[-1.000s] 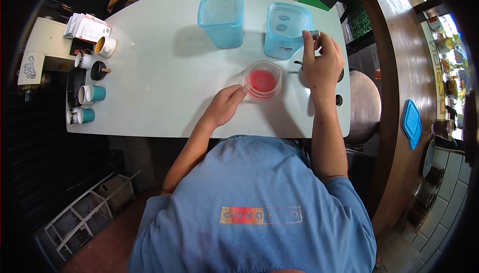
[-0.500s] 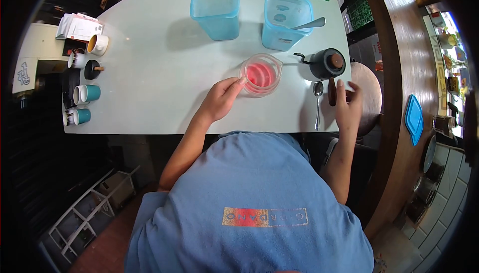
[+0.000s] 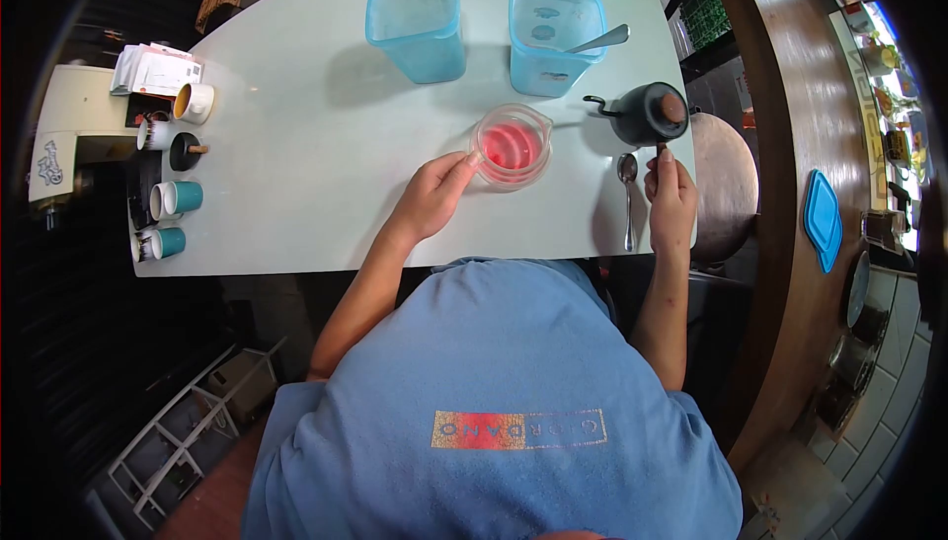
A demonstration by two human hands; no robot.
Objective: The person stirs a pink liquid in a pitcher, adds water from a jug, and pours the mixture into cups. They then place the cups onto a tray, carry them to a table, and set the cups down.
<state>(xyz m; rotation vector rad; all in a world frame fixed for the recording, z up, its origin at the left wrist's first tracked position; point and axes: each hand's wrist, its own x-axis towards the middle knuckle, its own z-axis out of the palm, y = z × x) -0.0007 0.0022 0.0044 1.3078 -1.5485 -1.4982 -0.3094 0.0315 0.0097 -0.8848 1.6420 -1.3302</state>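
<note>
The left hand (image 3: 434, 196) rests on the white table (image 3: 296, 145) with its fingers (image 3: 464, 167) touching the near-left rim of a clear measuring cup (image 3: 511, 150) that holds red liquid. The cup stands upright near the middle of the table, and the fingers steady it rather than wrap it. The right hand (image 3: 670, 199) is clenched around the dark handle of a small black kettle (image 3: 647, 115), which stands just to the right of the cup with its thin spout pointing toward it. A spoon (image 3: 628, 194) lies on the table between the two hands, just beside the right hand.

The risks sit close together. The kettle is gripped at the far end of its handle, so a lift could let it swing and knock the cup or drag across the spoon. The cup is held by light contact only; a bump from the spout might slide or tip it and spill the red liquid. Whether the kettle's lid is seated firmly is hard to tell from this view; a loose lid could fall off when the kettle is tilted. Two blue containers (image 3: 415, 22) stand behind, one with a second spoon (image 3: 597, 39) leaning in it, well apart from the hands.
</note>
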